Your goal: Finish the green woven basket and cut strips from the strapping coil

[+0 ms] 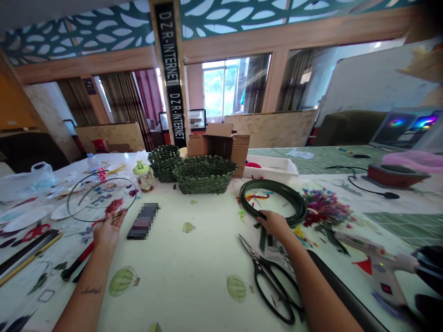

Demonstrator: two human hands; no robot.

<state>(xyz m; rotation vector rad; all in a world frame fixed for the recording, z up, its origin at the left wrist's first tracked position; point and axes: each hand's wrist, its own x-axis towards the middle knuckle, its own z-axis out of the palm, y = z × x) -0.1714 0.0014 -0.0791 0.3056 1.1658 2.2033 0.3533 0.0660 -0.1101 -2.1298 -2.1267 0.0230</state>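
Note:
On the left, my left hand [110, 227] has its fingers closed at the lower edge of a thin, dark wire hoop [68, 206]. My right hand [273, 223] grips the near edge of a coil of flat dark green strip [246, 203], thumb side toward the middle of the table. Just below that hand lies a pair of black-handled scissors [258, 269], blades pointing away to the left. A dark phone [142, 221], partly pixelated, lies right of my left hand. Two woven green baskets, one long [206, 175] and one round [164, 163], stand beyond both hands.
Behind the baskets stands an open cardboard box [238, 150] beside a white tray [282, 167]. A lidded jar [143, 177] is left of them. On the right are a colourful pipe-cleaner-like bunch [325, 207] and a glue gun [377, 253]. Red-handled scissors [36, 232] lie far left.

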